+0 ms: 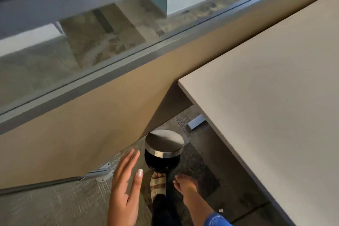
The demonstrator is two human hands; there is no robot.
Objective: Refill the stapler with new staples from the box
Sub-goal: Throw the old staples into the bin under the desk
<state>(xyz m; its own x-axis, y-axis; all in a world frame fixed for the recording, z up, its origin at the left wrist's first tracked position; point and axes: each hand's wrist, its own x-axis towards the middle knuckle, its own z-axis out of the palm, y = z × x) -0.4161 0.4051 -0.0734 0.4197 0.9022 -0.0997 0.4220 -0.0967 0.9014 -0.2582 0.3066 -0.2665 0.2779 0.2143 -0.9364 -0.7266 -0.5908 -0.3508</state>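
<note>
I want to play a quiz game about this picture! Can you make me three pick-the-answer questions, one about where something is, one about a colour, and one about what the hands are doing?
1. Where is the small bin?
A. On the desk
B. On the floor beside the desk
C. In a hand

2. What colour is the bin's body?
A. Black
B. Red
C. Yellow

3. What is the left hand doing?
A. Holding a stapler
B. Squeezing a box
C. Open, holding nothing

Answers: 1 B, it stands on the carpet left of the desk. 2 A, black under a shiny silver lid. 3 C, its fingers are spread and empty; no stapler shows anywhere.
</note>
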